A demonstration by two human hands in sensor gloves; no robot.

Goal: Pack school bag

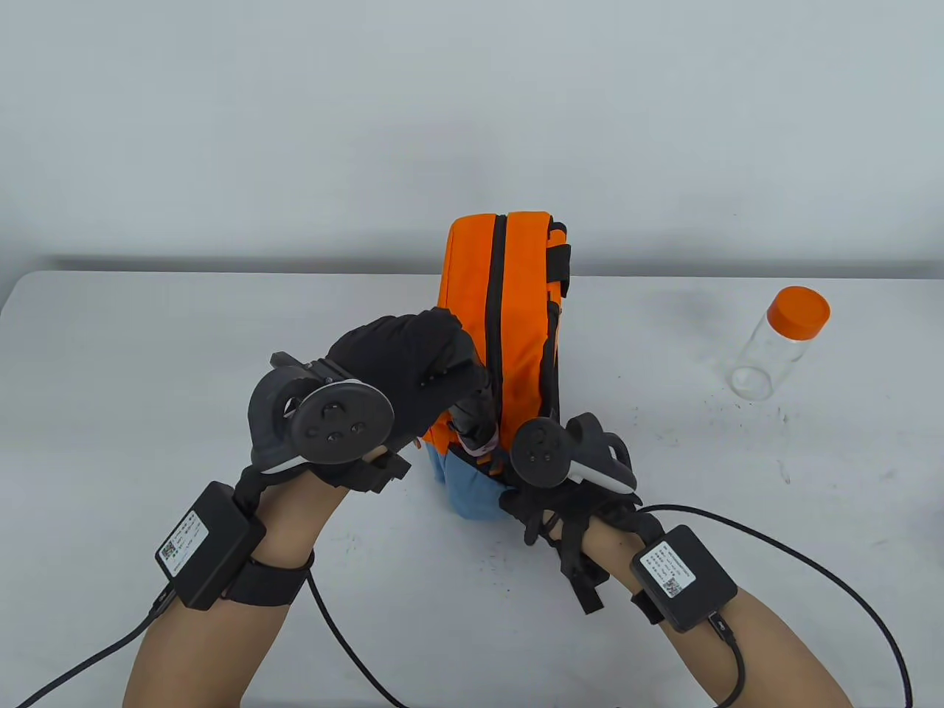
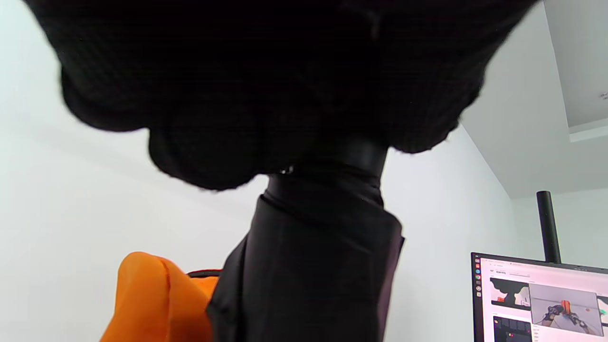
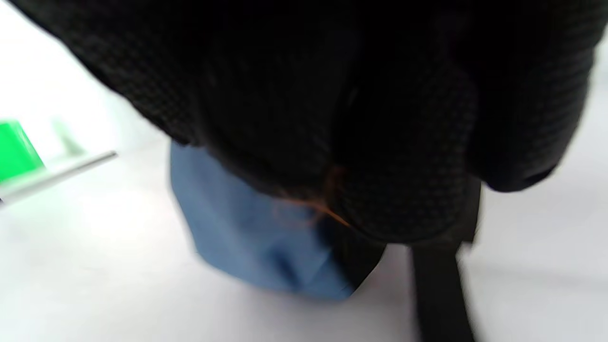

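Note:
An orange school bag (image 1: 523,295) stands upright mid-table, with a blue side pocket (image 1: 472,498) at its near end. My left hand (image 1: 457,376) grips a black folded umbrella (image 1: 472,417) whose lower end sits in that pocket. From the left wrist the umbrella (image 2: 308,266) hangs below my curled left hand (image 2: 266,95), beside the orange bag (image 2: 152,299). My right hand (image 1: 514,501) is at the pocket's right edge, its fingers hidden under the tracker. In the right wrist view my right hand (image 3: 356,118) curls over the top of the blue pocket (image 3: 247,237), beside a black strap (image 3: 437,294).
A clear bottle (image 1: 782,343) with an orange cap stands on the table to the right of the bag. A monitor (image 2: 541,299) shows at the room's edge. A green object (image 3: 16,149) lies blurred at the far left. Cables trail from both wrists.

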